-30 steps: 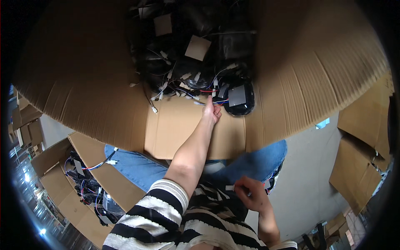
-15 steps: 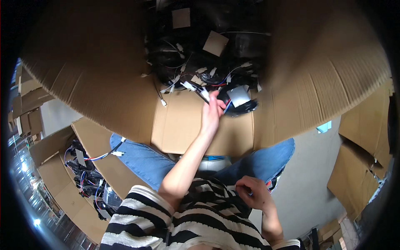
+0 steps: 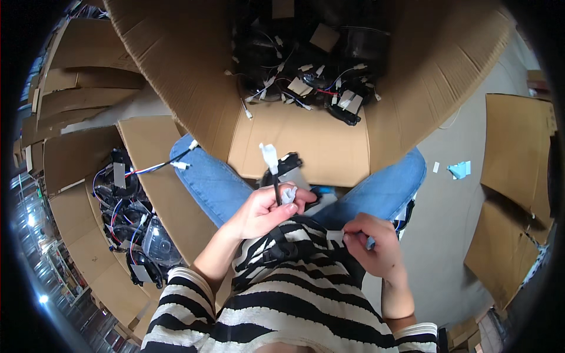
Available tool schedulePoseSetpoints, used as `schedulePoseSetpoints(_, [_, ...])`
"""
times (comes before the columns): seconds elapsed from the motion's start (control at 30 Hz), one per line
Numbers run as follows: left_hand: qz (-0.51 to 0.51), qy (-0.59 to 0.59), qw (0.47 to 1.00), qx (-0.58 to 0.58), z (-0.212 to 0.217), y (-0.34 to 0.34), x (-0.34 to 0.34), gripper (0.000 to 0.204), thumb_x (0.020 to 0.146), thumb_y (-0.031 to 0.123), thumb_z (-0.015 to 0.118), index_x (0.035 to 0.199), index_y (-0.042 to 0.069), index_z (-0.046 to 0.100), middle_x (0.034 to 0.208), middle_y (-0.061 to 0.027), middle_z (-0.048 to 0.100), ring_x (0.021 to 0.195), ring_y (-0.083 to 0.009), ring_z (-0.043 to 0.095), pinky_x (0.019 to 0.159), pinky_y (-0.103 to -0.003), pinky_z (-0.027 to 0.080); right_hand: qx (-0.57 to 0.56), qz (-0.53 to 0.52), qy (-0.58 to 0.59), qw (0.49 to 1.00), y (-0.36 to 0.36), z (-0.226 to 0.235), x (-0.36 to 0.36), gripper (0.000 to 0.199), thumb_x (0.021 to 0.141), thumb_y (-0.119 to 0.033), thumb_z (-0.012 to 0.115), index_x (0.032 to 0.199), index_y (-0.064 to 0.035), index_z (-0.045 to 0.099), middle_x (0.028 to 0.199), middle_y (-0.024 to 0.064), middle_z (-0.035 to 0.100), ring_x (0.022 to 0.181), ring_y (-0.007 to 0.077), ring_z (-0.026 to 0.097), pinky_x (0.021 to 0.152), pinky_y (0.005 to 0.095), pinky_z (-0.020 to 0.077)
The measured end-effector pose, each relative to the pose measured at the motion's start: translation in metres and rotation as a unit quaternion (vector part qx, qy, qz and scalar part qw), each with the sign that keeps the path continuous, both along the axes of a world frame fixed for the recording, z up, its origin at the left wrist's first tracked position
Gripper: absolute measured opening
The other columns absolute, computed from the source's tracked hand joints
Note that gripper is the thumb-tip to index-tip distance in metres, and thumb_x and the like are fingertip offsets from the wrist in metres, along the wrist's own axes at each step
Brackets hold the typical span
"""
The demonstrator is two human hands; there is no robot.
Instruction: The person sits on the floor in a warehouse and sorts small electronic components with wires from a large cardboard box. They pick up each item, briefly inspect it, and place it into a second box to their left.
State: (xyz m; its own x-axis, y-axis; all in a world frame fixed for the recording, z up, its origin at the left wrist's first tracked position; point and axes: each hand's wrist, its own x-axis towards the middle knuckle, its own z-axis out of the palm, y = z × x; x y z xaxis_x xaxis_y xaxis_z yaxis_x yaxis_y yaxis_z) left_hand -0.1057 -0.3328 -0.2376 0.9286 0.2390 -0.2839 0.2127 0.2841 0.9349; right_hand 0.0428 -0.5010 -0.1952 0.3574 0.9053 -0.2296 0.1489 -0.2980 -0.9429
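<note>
Black wired unit [image 3: 289, 160] is between the knees [image 3: 411, 169], its cable [image 3: 276, 189] seemingly gripped by the left hand [image 3: 263, 212]; the right hand [image 3: 375, 241] pinches a white tag [image 3: 335, 236]. Slack grip, we judge, could drop it.

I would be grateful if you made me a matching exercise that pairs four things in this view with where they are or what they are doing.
Column one:
1. Left hand
2. Right hand
3. Light-blue scrap
4. Clear rounded part

Column two:
A. Lying on the grey floor
B. Pinching a small white piece
C. Inside the open cardboard box at the person's left
D. Holding a black cable with a white end

Right pairs: 1-D, 2-B, 3-A, 4-C
</note>
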Motion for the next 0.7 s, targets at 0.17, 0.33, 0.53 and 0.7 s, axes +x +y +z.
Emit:
schedulePoseSetpoints(0.17, [-0.079,-0.100,0.984,0.126,0.011,-0.012,-0.008,0.020,0.079,0.008,0.051,0.096,-0.001,0.059,0.070,-0.0067,0.056,0.064,-0.0162,0.055,0.059,-0.025,0.042,0.070,-0.015,0.012,0.997,-0.003,0.011,-0.010,0.011,0.066,0.005,0.059,0.074,-0.0004,0.055,0.062,0.0043,0.050,0.052,0.0134,0.045,0.046,0.0234,0.0360])
schedulePoseSetpoints(0.33, [-0.059,-0.126,0.955,0.261,0.029,-0.021,-0.002,0.031,0.070,0.009,0.052,0.099,-0.002,0.058,0.064,-0.0091,0.054,0.057,-0.0216,0.054,0.054,-0.029,0.042,0.058,-0.043,0.052,0.996,-0.003,0.023,-0.023,0.006,0.068,0.003,0.058,0.072,-0.0002,0.055,0.061,0.0037,0.049,0.051,0.0119,0.045,0.046,0.0227,0.0351])
schedulePoseSetpoints(0.53, [-0.011,-0.172,0.906,0.387,0.028,-0.024,-0.004,0.045,0.058,0.010,0.048,0.101,0.000,0.058,0.057,-0.0049,0.048,0.049,-0.0191,0.046,0.048,-0.030,0.038,0.024,-0.091,0.062,0.994,-0.003,0.025,-0.037,0.003,0.071,0.002,0.057,0.071,-0.0001,0.054,0.061,0.0041,0.048,0.048,0.0113,0.043,0.043,0.0225,0.0329])
schedulePoseSetpoints(0.7, [0.001,-0.172,0.862,0.477,0.025,-0.019,-0.002,0.052,0.053,0.004,0.053,0.105,0.000,0.054,0.057,-0.0040,0.047,0.048,-0.0186,0.044,0.046,-0.030,0.036,0.038,-0.131,-0.053,0.989,0.004,0.021,-0.045,0.006,0.070,0.003,0.056,0.071,-0.0005,0.052,0.061,0.0063,0.048,0.047,0.0139,0.044,0.042,0.0243,0.0336])
